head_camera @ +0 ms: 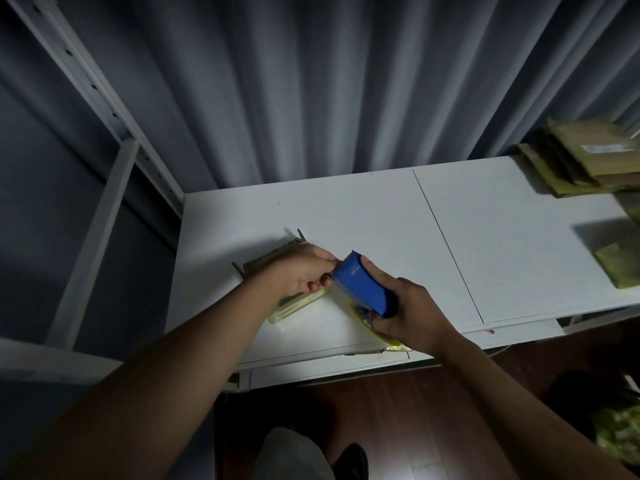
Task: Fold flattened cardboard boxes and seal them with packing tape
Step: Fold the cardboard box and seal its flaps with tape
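Head view: hands (349,292) on tape dispenser (363,289)

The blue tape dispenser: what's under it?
Under the blue tape dispenser, a yellowish tape roll peeks out above the white table. The right hand holding it covers most of the roll. The left hand holds a small cardboard box beside it.

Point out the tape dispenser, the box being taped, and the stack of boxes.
tape dispenser (363,285), head view, blue body.
box (263,263), head view, far edge behind the left hand.
stack of boxes (585,161), head view, top box.
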